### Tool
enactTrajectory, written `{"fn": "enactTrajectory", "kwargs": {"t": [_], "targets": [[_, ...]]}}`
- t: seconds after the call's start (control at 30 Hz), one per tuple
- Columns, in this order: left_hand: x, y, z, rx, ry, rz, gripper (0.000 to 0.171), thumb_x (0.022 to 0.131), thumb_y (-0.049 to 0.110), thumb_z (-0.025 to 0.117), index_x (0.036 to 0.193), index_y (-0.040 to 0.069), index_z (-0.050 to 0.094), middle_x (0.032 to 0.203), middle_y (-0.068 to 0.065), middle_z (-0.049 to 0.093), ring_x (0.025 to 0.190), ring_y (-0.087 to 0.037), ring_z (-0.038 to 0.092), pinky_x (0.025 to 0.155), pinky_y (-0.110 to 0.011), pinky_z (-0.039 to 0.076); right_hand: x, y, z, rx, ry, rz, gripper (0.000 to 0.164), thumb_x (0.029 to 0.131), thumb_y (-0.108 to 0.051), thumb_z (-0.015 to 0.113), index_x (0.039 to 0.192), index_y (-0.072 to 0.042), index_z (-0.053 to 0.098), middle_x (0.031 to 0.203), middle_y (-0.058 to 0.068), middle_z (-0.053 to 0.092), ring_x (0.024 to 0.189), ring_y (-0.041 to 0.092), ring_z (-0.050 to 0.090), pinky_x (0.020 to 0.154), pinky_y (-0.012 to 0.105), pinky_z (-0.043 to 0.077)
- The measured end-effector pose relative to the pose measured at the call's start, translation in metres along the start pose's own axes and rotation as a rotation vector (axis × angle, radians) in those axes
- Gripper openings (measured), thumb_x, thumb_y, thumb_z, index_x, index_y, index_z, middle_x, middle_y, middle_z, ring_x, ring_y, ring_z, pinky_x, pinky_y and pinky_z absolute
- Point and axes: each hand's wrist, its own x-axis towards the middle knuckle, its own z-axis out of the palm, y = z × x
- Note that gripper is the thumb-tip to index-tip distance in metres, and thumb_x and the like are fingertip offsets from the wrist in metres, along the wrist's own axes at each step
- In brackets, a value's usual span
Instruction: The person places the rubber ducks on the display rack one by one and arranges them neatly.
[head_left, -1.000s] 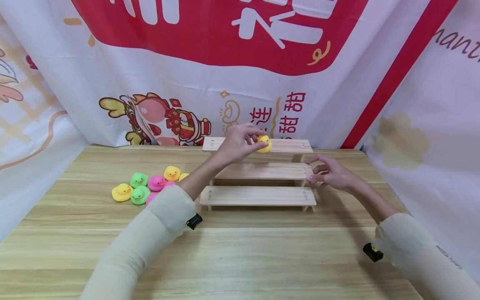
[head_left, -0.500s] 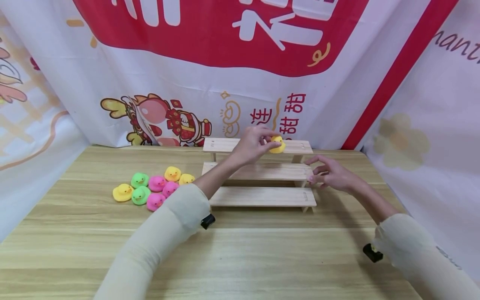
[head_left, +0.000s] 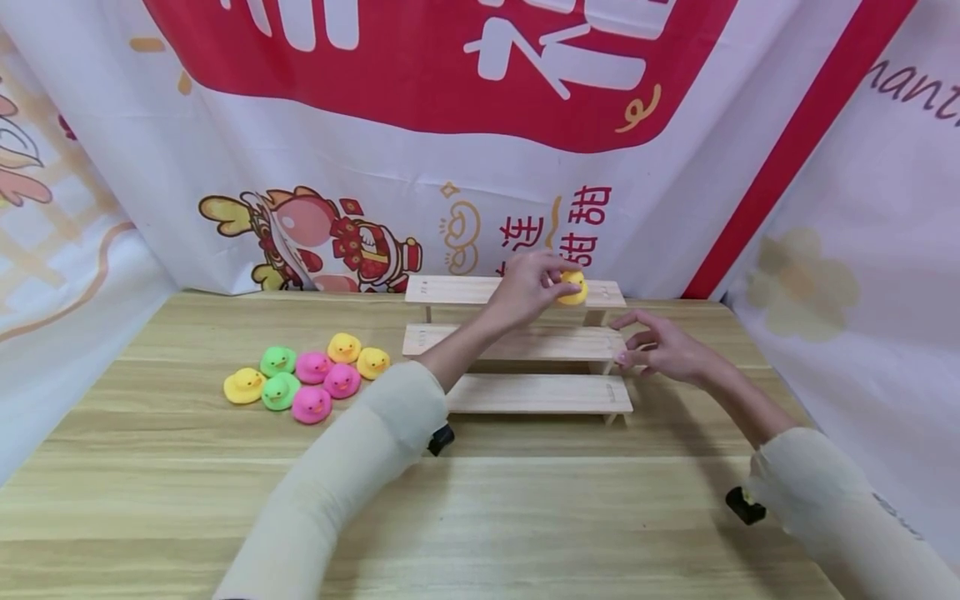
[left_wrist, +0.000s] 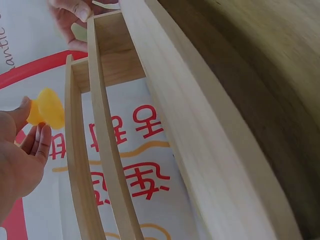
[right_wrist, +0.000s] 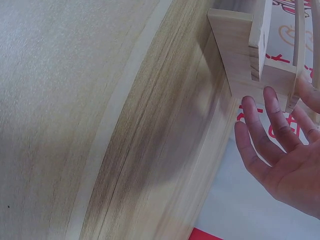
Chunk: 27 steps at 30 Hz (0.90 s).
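My left hand [head_left: 528, 287] pinches a yellow rubber duck [head_left: 573, 287] between thumb and fingers, towards the right part of the top step of a three-tier wooden stand [head_left: 517, 392]. The left wrist view shows the duck [left_wrist: 47, 108] beside the top board, with the thumb on one side and fingertips below. My right hand [head_left: 660, 346] is at the stand's right end, by the middle step. In the right wrist view its fingers [right_wrist: 280, 127] are spread and loosely bent, the thumb right at the board's edge.
Left of the stand, several rubber ducks lie grouped on the wooden table [head_left: 525, 517]: yellow ones [head_left: 243, 386], green ones [head_left: 280, 391] and pink ones [head_left: 312, 403]. A printed cloth [head_left: 360, 150] hangs close behind the stand, with more cloth at both sides.
My left hand has moved right along the top step with the yellow duck, and its forearm has uncovered more of the duck group. My right hand has stayed put.
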Motion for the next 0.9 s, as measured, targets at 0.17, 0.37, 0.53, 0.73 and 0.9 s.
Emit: {"fn": "enactTrajectory", "kwargs": {"t": [0.17, 0.37, 0.53, 0.73, 0.9], "targets": [[0.008, 0.001, 0.007, -0.015, 0.003, -0.029, 0.033, 0.093, 0.016, 0.077, 0.124, 0.003, 0.074, 0.109, -0.012, 0.071, 0.088, -0.019, 0.063, 0.074, -0.018, 0.052, 0.000, -0.002, -0.001, 0.002, -0.004, -0.008, 0.053, 0.098, -0.008, 0.069, 0.143, 0.002, 0.043, 0.108, 0.028, 0.070, 0.100, 0.037, 0.069, 0.081, 0.054, 0.060], [0.016, -0.001, 0.015, -0.030, 0.015, -0.048, 0.034, 0.092, 0.015, 0.079, 0.123, 0.002, 0.074, 0.110, -0.012, 0.072, 0.090, -0.018, 0.063, 0.075, -0.018, 0.051, 0.000, -0.002, 0.000, 0.005, -0.005, -0.003, 0.052, 0.098, -0.006, 0.069, 0.143, 0.002, 0.043, 0.106, 0.027, 0.070, 0.100, 0.037, 0.068, 0.080, 0.054, 0.060], [0.019, -0.001, 0.021, -0.050, 0.016, -0.081, 0.034, 0.091, 0.014, 0.079, 0.123, 0.002, 0.075, 0.110, -0.011, 0.073, 0.088, -0.016, 0.062, 0.073, -0.017, 0.051, 0.000, -0.002, 0.000, -0.007, 0.000, 0.005, 0.053, 0.097, -0.007, 0.071, 0.142, 0.000, 0.045, 0.104, 0.021, 0.070, 0.099, 0.031, 0.066, 0.080, 0.053, 0.060], [0.020, 0.001, 0.023, -0.032, 0.013, -0.083, 0.034, 0.092, 0.014, 0.079, 0.123, 0.003, 0.074, 0.114, -0.011, 0.072, 0.089, -0.016, 0.061, 0.074, -0.017, 0.050, -0.001, -0.001, 0.000, -0.010, -0.002, -0.001, 0.053, 0.097, -0.008, 0.071, 0.143, 0.000, 0.045, 0.105, 0.021, 0.070, 0.099, 0.030, 0.065, 0.080, 0.053, 0.060], [0.022, 0.002, 0.024, -0.028, 0.005, -0.092, 0.034, 0.092, 0.014, 0.079, 0.124, 0.003, 0.074, 0.118, -0.012, 0.072, 0.091, -0.016, 0.062, 0.075, -0.018, 0.051, -0.001, -0.001, -0.001, -0.014, -0.003, 0.000, 0.053, 0.097, -0.008, 0.071, 0.143, 0.000, 0.045, 0.104, 0.020, 0.070, 0.099, 0.029, 0.065, 0.080, 0.053, 0.060]]}}
